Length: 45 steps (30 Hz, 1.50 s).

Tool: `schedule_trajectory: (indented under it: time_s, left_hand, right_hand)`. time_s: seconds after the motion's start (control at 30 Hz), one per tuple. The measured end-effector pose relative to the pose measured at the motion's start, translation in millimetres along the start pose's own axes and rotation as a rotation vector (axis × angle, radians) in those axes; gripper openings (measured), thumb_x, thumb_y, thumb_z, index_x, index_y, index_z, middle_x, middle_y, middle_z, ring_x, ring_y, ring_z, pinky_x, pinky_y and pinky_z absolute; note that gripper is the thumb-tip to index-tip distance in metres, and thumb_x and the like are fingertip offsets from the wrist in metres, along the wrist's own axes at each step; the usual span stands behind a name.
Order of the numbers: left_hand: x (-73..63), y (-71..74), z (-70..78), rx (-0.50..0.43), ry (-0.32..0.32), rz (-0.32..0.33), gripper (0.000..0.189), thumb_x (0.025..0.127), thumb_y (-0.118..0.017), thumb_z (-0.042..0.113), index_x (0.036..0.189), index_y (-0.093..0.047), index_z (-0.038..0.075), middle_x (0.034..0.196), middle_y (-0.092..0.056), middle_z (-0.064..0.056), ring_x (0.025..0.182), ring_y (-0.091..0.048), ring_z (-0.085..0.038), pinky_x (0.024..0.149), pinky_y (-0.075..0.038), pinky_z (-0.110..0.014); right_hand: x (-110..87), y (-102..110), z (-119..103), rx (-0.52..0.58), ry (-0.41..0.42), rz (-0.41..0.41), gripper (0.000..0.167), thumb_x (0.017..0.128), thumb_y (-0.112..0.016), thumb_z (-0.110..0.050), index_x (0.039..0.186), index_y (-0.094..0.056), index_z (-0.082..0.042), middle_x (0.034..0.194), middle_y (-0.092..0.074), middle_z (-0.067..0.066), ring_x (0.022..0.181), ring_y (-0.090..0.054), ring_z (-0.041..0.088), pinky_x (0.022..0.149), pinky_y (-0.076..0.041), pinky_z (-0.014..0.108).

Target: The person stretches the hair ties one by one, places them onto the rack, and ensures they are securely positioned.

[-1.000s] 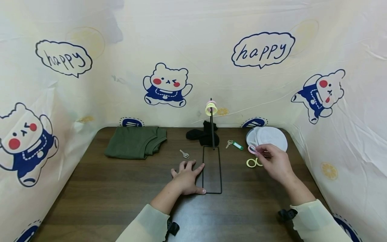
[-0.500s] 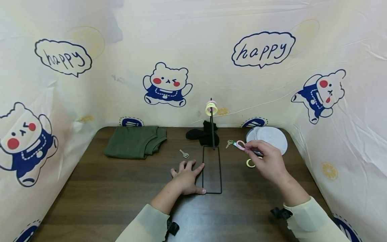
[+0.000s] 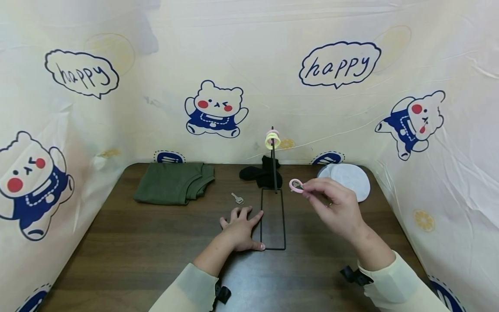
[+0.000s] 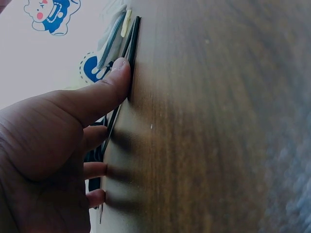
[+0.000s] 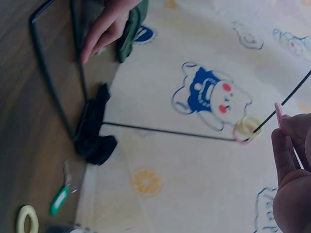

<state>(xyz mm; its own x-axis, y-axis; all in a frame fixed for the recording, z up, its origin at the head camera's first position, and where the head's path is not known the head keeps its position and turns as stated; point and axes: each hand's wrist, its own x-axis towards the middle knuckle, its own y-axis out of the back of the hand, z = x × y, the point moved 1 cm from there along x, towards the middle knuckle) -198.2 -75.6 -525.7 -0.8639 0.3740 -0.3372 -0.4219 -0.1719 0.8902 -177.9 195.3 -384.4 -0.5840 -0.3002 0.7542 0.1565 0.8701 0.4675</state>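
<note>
Left hand (image 3: pixel 238 232): fingers spread and relaxed, gripping nothing. The thumb touches the near left corner of the base of a black wire stand (image 3: pixel 274 169); the index fingertip is at the base's left rail.

Right hand (image 3: pixel 339 210): pinches a pink ring (image 5: pixel 279 115) between thumb and forefinger. The ring is raised clear of the tabletop (image 3: pixel 156 247), to the right of the stand's arm and near its free end.

The stand is upright, its rectangular base flat on the wood-grain surface. A hung yellow ring (image 3: pixel 267 142) and a hung pink ring (image 5: pixel 236 134) are at the inner end of the arm; the exact count there cannot be told.

A silver key (image 3: pixel 238 199) lies just beyond the left fingertips. On the right, a key with a green tag (image 5: pixel 60 199) and a loose yellow ring (image 5: pixel 21 221) lie on the table, seen in the right wrist view.

Further back: a folded dark green garment (image 3: pixel 171 184) at left, a black fabric item (image 3: pixel 253 173) behind the base, and a white rounded item (image 3: pixel 351 180) at right, partly covered by the right hand. A pale printed backdrop (image 3: pixel 265 52) encloses the table, bearing bear figures and "happy" lettering.
</note>
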Motion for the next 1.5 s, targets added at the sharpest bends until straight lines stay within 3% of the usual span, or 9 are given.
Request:
schedule_trajectory:
  time_s: [0.23,0.4,0.57,0.73,0.93,1.2,1.33,1.5]
  left_hand:
    - [0.6,-0.4,-0.4,-0.001,-0.008,0.006,0.108,0.076,-0.078,0.072,0.165,-0.026,0.041,0.171,-0.017,-0.007,0.153,-0.012,-0.044,0.104,-0.017,-0.085]
    - [2.1,-1.7,-1.2,0.003,-0.009,0.006,0.108,0.076,-0.077,0.073,0.165,-0.025,0.041,0.171,-0.016,-0.007,0.152,-0.011,-0.044,0.103,-0.017,-0.085]
    - [2.5,-2.3,-2.1,0.010,0.002,0.005,0.108,0.075,-0.077,0.074,0.165,-0.025,0.042,0.171,-0.017,-0.006,0.152,-0.012,-0.044,0.104,-0.017,-0.085]
    - [2.5,-1.5,-1.6,0.014,0.009,0.008,0.108,0.074,-0.078,0.074,0.164,-0.027,0.042,0.170,-0.018,-0.006,0.152,-0.013,-0.044,0.103,-0.018,-0.084]
    - [3.3,-2.3,-1.4,0.017,0.006,0.010,0.108,0.074,-0.077,0.075,0.164,-0.027,0.042,0.170,-0.018,-0.006,0.152,-0.013,-0.044,0.103,-0.018,-0.084]
    - [3.7,-3.0,-1.6,0.011,0.006,0.006,0.109,0.074,-0.077,0.075,0.164,-0.026,0.042,0.170,-0.017,-0.006,0.152,-0.012,-0.044,0.103,-0.017,-0.085]
    - [3.6,-3.1,-2.0,0.012,0.008,0.007,0.109,0.074,-0.077,0.075,0.164,-0.026,0.043,0.171,-0.017,-0.006,0.152,-0.012,-0.044,0.103,-0.018,-0.084]
    - [2.8,-2.5,-1.8,0.012,0.009,0.007,0.109,0.074,-0.077,0.075,0.164,-0.025,0.043,0.171,-0.017,-0.006,0.152,-0.012,-0.044,0.104,-0.017,-0.084]
  right_hand:
    - [13.1,0,-25,0.063,0.110,0.026,0.029,0.077,-0.081,0.014,0.101,-0.077,-0.002,0.101,-0.075,0.011,0.094,-0.069,0.018,0.088,-0.053,0.019]
    - [23.1,0,-43,0.175,0.188,0.043,0.009,0.090,-0.079,0.000,0.097,-0.075,0.004,0.098,-0.074,0.017,0.095,-0.069,0.019,0.087,-0.054,0.021]
    - [30.7,-3,-55,0.263,0.232,0.043,0.014,0.095,-0.076,-0.007,0.096,-0.074,0.007,0.098,-0.074,0.018,0.097,-0.070,0.021,0.085,-0.055,0.021]
    - [33.3,-8,-57,0.253,0.255,0.021,0.015,0.097,-0.074,-0.010,0.097,-0.074,0.005,0.099,-0.075,0.016,0.098,-0.070,0.024,0.093,-0.054,0.026]
    - [32.5,-11,-50,0.231,0.227,0.002,0.009,0.093,-0.076,-0.002,0.101,-0.075,0.004,0.101,-0.074,0.016,0.096,-0.070,0.025,0.093,-0.055,0.027]
    - [34.0,-18,-37,0.277,0.132,-0.013,0.022,0.085,-0.079,0.011,0.104,-0.074,0.003,0.103,-0.074,0.014,0.094,-0.071,0.025,0.087,-0.057,0.027]
    - [39.0,-22,-32,0.303,0.098,-0.003,0.035,0.075,-0.077,0.025,0.104,-0.074,0.004,0.103,-0.074,0.014,0.093,-0.071,0.024,0.085,-0.058,0.029]
    - [43.5,-28,-23,0.349,0.027,0.018,0.036,0.076,-0.075,0.028,0.105,-0.073,0.006,0.104,-0.072,0.018,0.094,-0.071,0.025,0.084,-0.059,0.032]
